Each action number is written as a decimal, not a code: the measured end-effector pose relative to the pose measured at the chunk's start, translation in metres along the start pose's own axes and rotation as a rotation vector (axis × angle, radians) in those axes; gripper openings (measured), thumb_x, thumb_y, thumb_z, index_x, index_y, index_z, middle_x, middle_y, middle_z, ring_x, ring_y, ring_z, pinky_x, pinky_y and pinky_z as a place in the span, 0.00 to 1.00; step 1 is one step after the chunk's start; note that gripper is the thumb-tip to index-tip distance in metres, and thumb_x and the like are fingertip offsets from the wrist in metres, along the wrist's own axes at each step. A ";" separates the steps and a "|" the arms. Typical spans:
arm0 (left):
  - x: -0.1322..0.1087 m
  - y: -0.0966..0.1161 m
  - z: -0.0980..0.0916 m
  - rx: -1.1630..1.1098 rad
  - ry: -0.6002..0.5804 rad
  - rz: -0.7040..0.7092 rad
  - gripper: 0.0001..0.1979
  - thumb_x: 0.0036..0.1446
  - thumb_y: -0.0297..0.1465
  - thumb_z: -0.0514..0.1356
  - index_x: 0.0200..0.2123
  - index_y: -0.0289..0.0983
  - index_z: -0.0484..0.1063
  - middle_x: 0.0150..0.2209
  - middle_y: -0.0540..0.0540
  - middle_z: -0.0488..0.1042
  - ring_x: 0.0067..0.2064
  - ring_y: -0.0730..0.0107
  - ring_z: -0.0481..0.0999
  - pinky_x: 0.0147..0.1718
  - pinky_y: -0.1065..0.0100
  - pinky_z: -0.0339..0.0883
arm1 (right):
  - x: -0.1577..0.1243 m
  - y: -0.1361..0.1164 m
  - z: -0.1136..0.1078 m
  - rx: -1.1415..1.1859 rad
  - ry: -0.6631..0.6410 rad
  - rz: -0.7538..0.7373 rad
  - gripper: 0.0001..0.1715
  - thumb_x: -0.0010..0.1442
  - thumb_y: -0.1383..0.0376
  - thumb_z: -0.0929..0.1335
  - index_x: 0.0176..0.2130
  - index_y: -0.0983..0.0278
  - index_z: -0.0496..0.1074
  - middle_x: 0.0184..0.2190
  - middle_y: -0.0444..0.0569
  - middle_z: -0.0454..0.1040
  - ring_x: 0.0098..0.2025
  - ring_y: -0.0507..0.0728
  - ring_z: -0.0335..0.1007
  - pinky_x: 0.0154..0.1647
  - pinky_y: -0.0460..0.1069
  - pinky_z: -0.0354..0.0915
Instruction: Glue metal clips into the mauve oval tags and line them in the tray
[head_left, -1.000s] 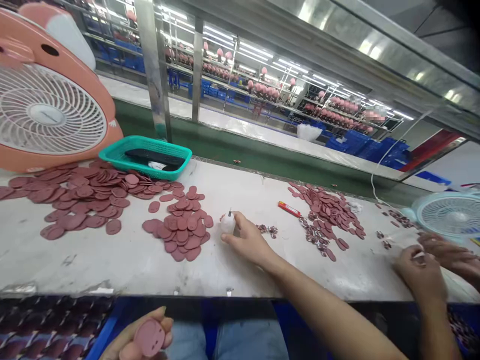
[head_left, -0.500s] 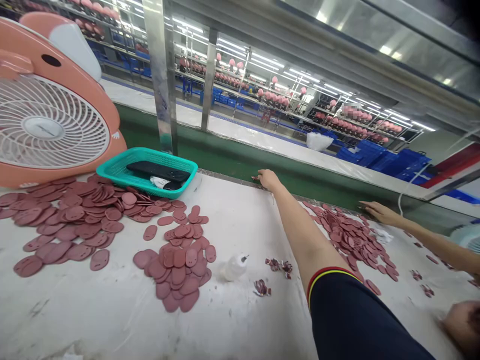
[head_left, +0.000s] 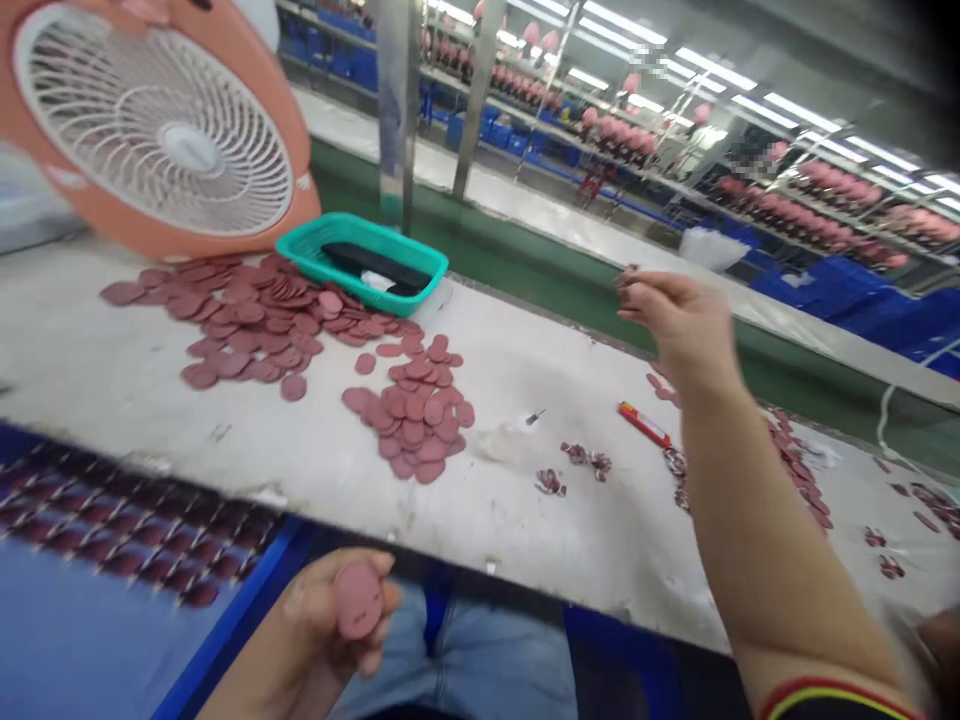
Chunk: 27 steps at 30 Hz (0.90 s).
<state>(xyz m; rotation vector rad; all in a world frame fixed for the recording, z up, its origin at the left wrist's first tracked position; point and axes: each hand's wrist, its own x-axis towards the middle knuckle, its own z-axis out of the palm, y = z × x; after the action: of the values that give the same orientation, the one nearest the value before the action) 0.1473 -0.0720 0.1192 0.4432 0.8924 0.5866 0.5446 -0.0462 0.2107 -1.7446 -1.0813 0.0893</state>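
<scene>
My left hand (head_left: 330,610), low in front of the table edge, is closed around a flat reddish-pink oval piece (head_left: 358,600) with tiny holes or marks near one end. Raised over the table's far side, my right hand (head_left: 686,325) pinches a small dark reddish piece (head_left: 628,280), too small to name. Below it lies a red tube-like stick (head_left: 645,425) beside a small patterned cluster (head_left: 677,475). A whitish bottle with a thin dark tip (head_left: 517,430) lies near the middle. Small red-and-white bits (head_left: 551,483) are close by, with a heap of oval pieces (head_left: 412,425) left of them.
A larger pile of ovals (head_left: 247,310) spreads before an orange fan (head_left: 191,150) and a teal basket (head_left: 296,245) holding dark items. At lower left a blue tray (head_left: 112,640) carries rows of dark-red pieces. A green belt (head_left: 517,250) runs behind the table.
My right hand has lifted away from the green belt's edge with the small piece. My left hand has come into view holding the oval. The view has tilted down and turned.
</scene>
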 end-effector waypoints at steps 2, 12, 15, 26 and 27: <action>-0.011 -0.003 0.010 -0.013 -0.017 0.000 0.24 0.31 0.50 0.78 0.28 0.39 0.84 0.22 0.49 0.80 0.22 0.75 0.73 0.21 0.78 0.66 | -0.055 -0.036 -0.001 0.140 -0.062 -0.057 0.05 0.63 0.64 0.70 0.40 0.60 0.78 0.39 0.45 0.79 0.36 0.51 0.76 0.40 0.48 0.74; -0.027 -0.018 -0.007 0.096 -0.306 0.024 0.23 0.43 0.52 0.74 0.25 0.36 0.82 0.25 0.48 0.76 0.24 0.77 0.68 0.25 0.77 0.67 | -0.229 -0.103 0.051 0.481 -0.735 -0.034 0.10 0.59 0.71 0.76 0.43 0.62 0.81 0.33 0.45 0.81 0.34 0.50 0.75 0.37 0.44 0.72; -0.029 -0.018 -0.006 0.090 -0.315 0.010 0.23 0.45 0.50 0.74 0.22 0.35 0.80 0.25 0.48 0.75 0.24 0.76 0.68 0.25 0.76 0.67 | -0.229 -0.103 0.050 0.435 -0.757 -0.077 0.12 0.59 0.72 0.75 0.44 0.60 0.81 0.33 0.44 0.81 0.33 0.50 0.75 0.37 0.44 0.71; -0.032 -0.020 -0.003 0.042 -0.298 -0.016 0.22 0.43 0.48 0.76 0.19 0.35 0.79 0.22 0.49 0.72 0.23 0.76 0.69 0.24 0.77 0.68 | -0.225 -0.109 0.044 0.352 -0.814 -0.185 0.08 0.62 0.69 0.73 0.43 0.61 0.80 0.32 0.46 0.80 0.33 0.51 0.76 0.37 0.46 0.71; -0.031 -0.020 -0.003 0.042 -0.297 -0.021 0.22 0.43 0.48 0.76 0.19 0.34 0.79 0.22 0.49 0.72 0.23 0.76 0.69 0.24 0.77 0.68 | -0.225 -0.109 0.044 0.347 -0.819 -0.190 0.08 0.62 0.69 0.73 0.43 0.61 0.80 0.32 0.46 0.80 0.33 0.51 0.76 0.37 0.46 0.71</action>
<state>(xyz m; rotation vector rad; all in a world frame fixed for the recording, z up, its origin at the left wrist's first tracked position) 0.1350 -0.1071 0.1238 0.5429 0.6260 0.4688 0.3218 -0.1644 0.1836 -1.2834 -1.6854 0.8783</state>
